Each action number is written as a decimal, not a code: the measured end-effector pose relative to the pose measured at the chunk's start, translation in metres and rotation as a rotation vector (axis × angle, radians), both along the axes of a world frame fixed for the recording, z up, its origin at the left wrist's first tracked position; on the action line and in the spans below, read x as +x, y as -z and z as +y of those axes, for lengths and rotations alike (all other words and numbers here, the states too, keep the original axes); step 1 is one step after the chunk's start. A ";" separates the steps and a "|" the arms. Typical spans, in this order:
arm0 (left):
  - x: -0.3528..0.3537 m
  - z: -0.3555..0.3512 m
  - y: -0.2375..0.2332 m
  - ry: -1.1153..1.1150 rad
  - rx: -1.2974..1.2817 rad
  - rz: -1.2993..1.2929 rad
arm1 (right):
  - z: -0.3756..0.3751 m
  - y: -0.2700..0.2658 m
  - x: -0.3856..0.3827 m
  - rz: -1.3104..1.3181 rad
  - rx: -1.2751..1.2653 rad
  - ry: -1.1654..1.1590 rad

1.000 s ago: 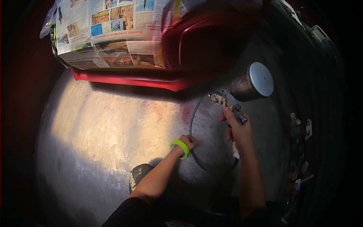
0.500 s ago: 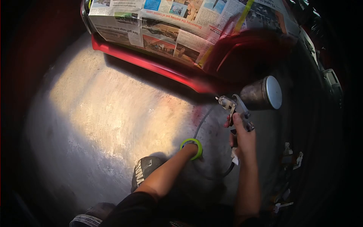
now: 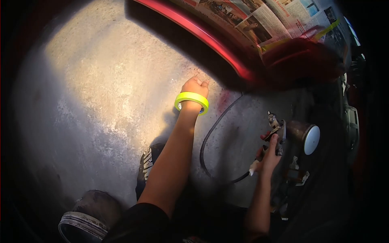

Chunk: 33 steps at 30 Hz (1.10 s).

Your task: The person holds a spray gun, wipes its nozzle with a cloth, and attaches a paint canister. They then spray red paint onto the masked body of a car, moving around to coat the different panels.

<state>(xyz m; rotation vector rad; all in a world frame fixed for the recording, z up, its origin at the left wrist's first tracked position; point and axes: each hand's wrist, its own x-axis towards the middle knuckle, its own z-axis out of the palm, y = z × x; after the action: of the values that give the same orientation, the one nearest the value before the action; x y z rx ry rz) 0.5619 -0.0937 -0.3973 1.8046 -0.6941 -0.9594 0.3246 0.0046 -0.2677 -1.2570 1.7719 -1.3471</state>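
My right hand [image 3: 269, 156] grips a spray gun [image 3: 277, 130] by its handle, nozzle pointing up and away. A metal paint cup [image 3: 298, 134] with a pale round lid sits tilted on the gun's right side. From under the handle a dark hose [image 3: 208, 139] curves out over the floor. My left hand [image 3: 195, 86] reaches forward above the floor, fingers curled, with nothing visible in them. Around that wrist hangs a yellow-green roll of tape [image 3: 191, 97]. Ahead of both hands is a glossy red painted car body panel [image 3: 210, 37], its upper part covered by newspaper [image 3: 269, 22].
Yellow masking tape [image 3: 279, 41] edges the newspaper near a dark red curved part [image 3: 304, 58]. A bucket [image 3: 83, 224] stands at lower left, near my shoe [image 3: 146, 164]. Small items [image 3: 298, 175] lie at right. Sunlight falls across the concrete floor [image 3: 109, 97].
My left hand has moved forward and away from the hose. The spray gun has come back toward me and right, away from the red panel. The view has shifted, so the panel sits further right.
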 end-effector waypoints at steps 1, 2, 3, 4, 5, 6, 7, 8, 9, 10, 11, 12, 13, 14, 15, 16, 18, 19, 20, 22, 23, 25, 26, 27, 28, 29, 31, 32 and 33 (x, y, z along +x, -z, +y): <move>0.016 0.001 -0.001 -0.188 -0.071 0.020 | 0.005 0.011 -0.003 0.023 0.043 0.008; 0.029 0.003 -0.007 -0.384 -0.139 0.081 | 0.009 0.023 -0.005 0.042 0.082 0.011; 0.041 0.005 -0.008 -0.488 -0.165 0.153 | 0.010 0.037 0.000 0.037 0.031 -0.002; 0.050 0.003 0.002 -0.582 -0.229 0.211 | 0.014 0.043 0.008 0.021 0.035 -0.062; 0.057 0.002 0.011 -0.632 -0.254 0.254 | 0.016 0.048 0.019 0.000 0.035 -0.128; 0.063 0.004 0.010 -0.679 -0.285 0.297 | 0.018 0.052 0.032 -0.024 0.028 -0.191; 0.066 0.006 0.008 -0.720 -0.301 0.277 | 0.018 0.054 0.049 -0.034 0.008 -0.228; 0.069 0.008 0.005 -0.760 -0.319 0.254 | 0.017 0.057 0.069 -0.047 -0.015 -0.265; 0.071 0.011 0.003 -0.800 -0.336 0.234 | 0.017 0.060 0.085 -0.058 -0.035 -0.302; 0.072 0.013 0.004 -0.835 -0.375 0.227 | 0.016 0.064 0.096 -0.044 -0.020 -0.354; 0.074 0.013 0.003 -0.872 -0.418 0.220 | 0.015 0.067 0.105 -0.030 -0.008 -0.407; 0.076 0.013 0.001 -0.910 -0.462 0.211 | 0.010 0.070 0.115 -0.017 0.005 -0.462; 0.077 0.015 -0.004 -0.912 -0.460 0.230 | 0.004 0.080 0.126 0.023 -0.064 -0.479; 0.077 0.018 -0.008 -0.915 -0.460 0.247 | -0.003 0.087 0.134 0.075 -0.117 -0.501; 0.080 0.021 -0.013 -0.919 -0.462 0.263 | -0.009 0.092 0.141 0.125 -0.149 -0.517; 0.082 0.021 -0.012 -0.924 -0.463 0.257 | -0.015 0.097 0.148 0.157 -0.174 -0.515; 0.084 0.023 -0.010 -0.928 -0.458 0.245 | -0.023 0.106 0.152 0.135 -0.185 -0.473; 0.086 0.023 -0.009 -0.931 -0.465 0.229 | -0.027 0.110 0.154 0.113 -0.198 -0.447; 0.088 0.024 -0.008 -0.932 -0.471 0.215 | -0.027 0.110 0.149 0.077 -0.175 -0.408; 0.091 0.026 -0.011 -0.925 -0.477 0.219 | -0.015 0.097 0.140 -0.061 -0.025 -0.290; 0.092 0.029 -0.014 -0.918 -0.475 0.236 | -0.007 0.095 0.130 -0.069 -0.030 -0.238; 0.097 0.031 -0.017 -0.913 -0.474 0.263 | 0.007 0.097 0.103 -0.052 -0.020 -0.144; 0.099 0.032 -0.016 -0.915 -0.471 0.274 | 0.015 0.099 0.087 -0.025 -0.001 -0.101; 0.101 0.032 -0.016 -0.916 -0.471 0.287 | 0.022 0.101 0.076 0.003 0.015 -0.058; 0.102 0.032 -0.015 -0.921 -0.461 0.286 | 0.027 0.102 0.069 0.008 0.033 -0.057; 0.102 0.032 -0.014 -0.923 -0.450 0.288 | 0.031 0.102 0.063 0.015 0.051 -0.053; 0.101 0.027 -0.012 -0.916 -0.442 0.294 | 0.028 0.096 0.062 -0.009 0.058 -0.074; 0.099 0.026 -0.011 -0.907 -0.442 0.297 | 0.027 0.094 0.067 -0.038 0.050 -0.099; 0.097 0.024 -0.009 -0.897 -0.442 0.297 | 0.026 0.090 0.073 -0.070 0.043 -0.123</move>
<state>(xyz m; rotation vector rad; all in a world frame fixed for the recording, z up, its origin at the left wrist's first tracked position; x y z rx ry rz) 0.6585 -0.0695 -0.3879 1.3117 0.1175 -0.3955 0.3975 0.0306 -0.3577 -1.2588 1.6396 -1.2618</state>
